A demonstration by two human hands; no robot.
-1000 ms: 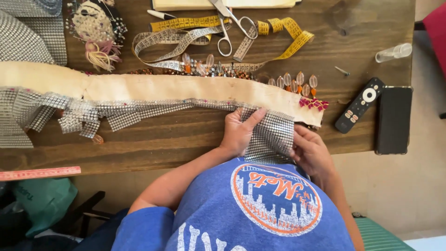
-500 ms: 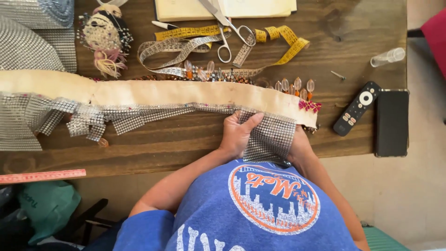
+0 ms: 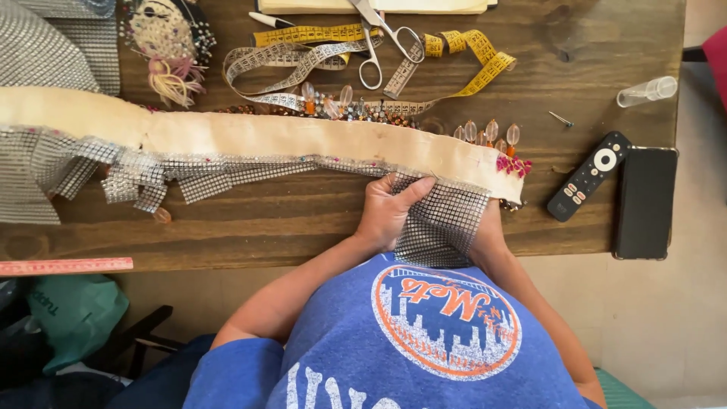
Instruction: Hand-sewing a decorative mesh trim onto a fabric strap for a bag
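Since a second ago the right hand (image 3: 488, 235) has slipped beneath the silver mesh fabric (image 3: 443, 220), fingers hidden, grip undeterminable; the hold now sandwiches the mesh. Left hand (image 3: 390, 212) presses flat on top, fingers extended, below the cream band (image 3: 303, 140). At three o'clock: black remote (image 3: 587, 178), black phone (image 3: 645, 201).

The right hand (image 3: 488, 235) — a second ago in plain sight, fingers at the edge of the silver rhinestone mesh panel (image 3: 443, 223) — now lies mostly hidden beneath it. The left hand (image 3: 390, 212) has spread flatter on top, fingers reaching toward the cream fabric band (image 3: 303, 136).
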